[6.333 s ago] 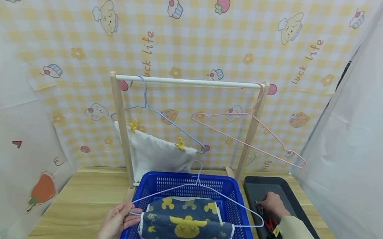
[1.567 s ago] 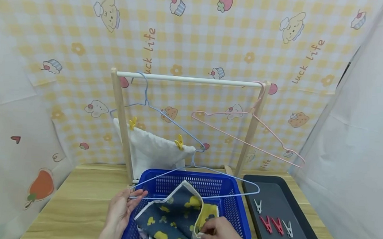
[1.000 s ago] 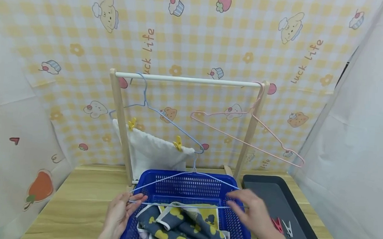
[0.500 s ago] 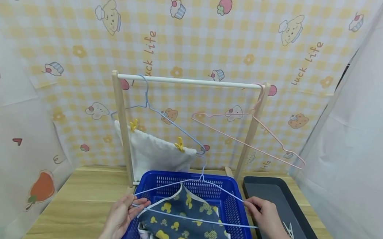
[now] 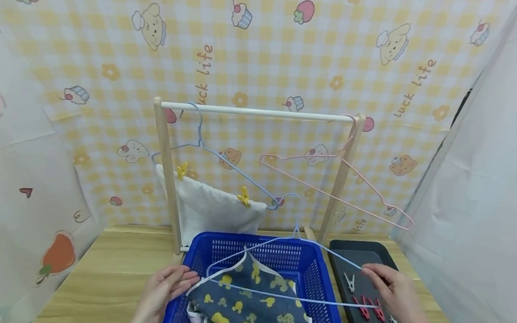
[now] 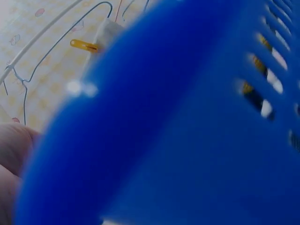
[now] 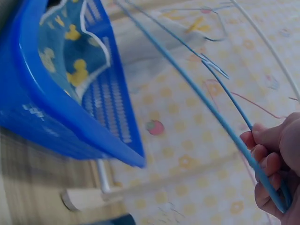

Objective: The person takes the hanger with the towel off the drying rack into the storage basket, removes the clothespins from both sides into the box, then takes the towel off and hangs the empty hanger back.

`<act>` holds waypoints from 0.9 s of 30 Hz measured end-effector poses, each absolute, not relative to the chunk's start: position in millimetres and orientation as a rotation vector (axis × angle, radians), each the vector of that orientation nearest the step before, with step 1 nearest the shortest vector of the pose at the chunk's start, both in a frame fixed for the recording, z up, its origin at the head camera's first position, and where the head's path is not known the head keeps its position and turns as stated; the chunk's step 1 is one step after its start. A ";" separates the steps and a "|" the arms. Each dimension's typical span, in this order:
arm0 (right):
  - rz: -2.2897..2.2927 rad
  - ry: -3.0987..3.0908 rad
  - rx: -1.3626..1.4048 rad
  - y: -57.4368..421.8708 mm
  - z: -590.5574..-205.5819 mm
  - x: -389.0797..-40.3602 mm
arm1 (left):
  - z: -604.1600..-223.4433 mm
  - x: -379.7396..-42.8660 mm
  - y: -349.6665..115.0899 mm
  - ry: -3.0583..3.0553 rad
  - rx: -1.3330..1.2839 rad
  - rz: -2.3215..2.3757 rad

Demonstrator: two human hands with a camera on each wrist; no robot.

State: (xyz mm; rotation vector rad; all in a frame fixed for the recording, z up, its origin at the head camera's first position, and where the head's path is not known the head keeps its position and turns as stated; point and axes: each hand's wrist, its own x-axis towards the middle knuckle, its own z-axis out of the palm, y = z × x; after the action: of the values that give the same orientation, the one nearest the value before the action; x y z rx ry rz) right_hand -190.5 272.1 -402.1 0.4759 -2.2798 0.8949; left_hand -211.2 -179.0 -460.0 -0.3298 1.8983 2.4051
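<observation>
The blue hanger (image 7: 201,97) lies lengthwise left to right above the towel (image 5: 243,304), my right hand (image 5: 392,290) clamped on its right end, my left hand's (image 5: 164,289) fingers loosely extended beside the other.

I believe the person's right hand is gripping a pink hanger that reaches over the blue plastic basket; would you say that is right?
Not quite, the colour is wrong: the head view shows the right hand gripping a light-blue hanger that reaches over the blue plastic basket.
</observation>
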 end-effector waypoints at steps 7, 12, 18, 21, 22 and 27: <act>0.808 -2.259 0.388 300.1 -387.4 -186.7 | -536.5 -244.4 -211.8 2.009 -0.180 2.666; 0.780 -2.213 0.378 313.6 -369.9 -183.5 | -590.1 -272.9 -228.2 2.203 -0.351 2.695; 0.641 -2.165 0.369 320.6 -350.7 -184.0 | -519.3 -238.2 -204.3 2.347 -0.461 2.386; 0.611 -2.166 0.346 321.0 -341.8 -185.2 | -491.9 -223.9 -192.1 2.347 -0.485 2.290; 0.609 -2.164 0.345 321.3 -338.9 -185.7 | -492.7 -223.5 -190.6 2.346 -0.489 2.290; 0.603 -2.129 0.369 325.7 -322.6 -186.5 | -496.5 -222.6 -186.5 2.328 -0.492 2.270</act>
State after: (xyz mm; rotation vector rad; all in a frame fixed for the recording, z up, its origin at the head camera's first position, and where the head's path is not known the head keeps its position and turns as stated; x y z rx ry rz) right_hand -186.5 325.7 -322.6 0.3693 -2.1289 0.6028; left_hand -222.6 -186.5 -496.5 -0.4921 2.3276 2.2701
